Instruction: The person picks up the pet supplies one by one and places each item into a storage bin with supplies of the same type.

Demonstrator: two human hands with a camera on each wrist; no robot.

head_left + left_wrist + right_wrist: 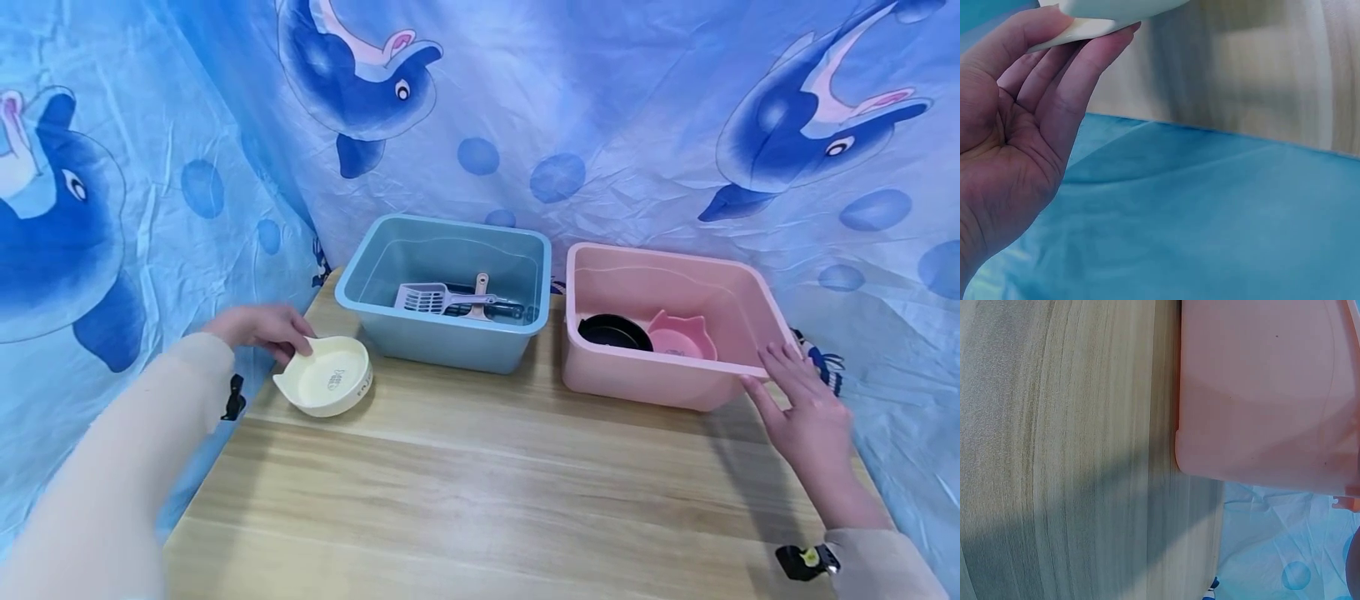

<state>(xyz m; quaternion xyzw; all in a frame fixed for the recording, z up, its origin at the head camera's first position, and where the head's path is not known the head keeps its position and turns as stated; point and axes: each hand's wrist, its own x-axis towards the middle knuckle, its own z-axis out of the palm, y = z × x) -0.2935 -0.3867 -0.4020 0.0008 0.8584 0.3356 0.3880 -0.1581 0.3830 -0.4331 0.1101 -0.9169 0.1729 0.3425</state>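
My left hand (272,329) pinches the edge of a cream cat-eared pet bowl (330,379) at the table's left side. The left wrist view shows the thumb above and the fingers beneath the bowl's rim (1094,28). On the right, my other hand (806,408) rests with extended fingers at the front right corner of a pink bin (645,379). Inside that bin lie a black bowl (615,332) and a pink cat-eared bowl (682,337). The right wrist view is mostly the bin's side (1266,394), with only a sliver of hand at its edge.
A blue bin (450,342) stands left of the pink one, holding a pale slotted litter scoop (423,298), a beige-handled tool (481,287) and dark items. The wooden table (480,483) spreads in front. A dolphin-print curtain (510,108) hangs behind and on the left.
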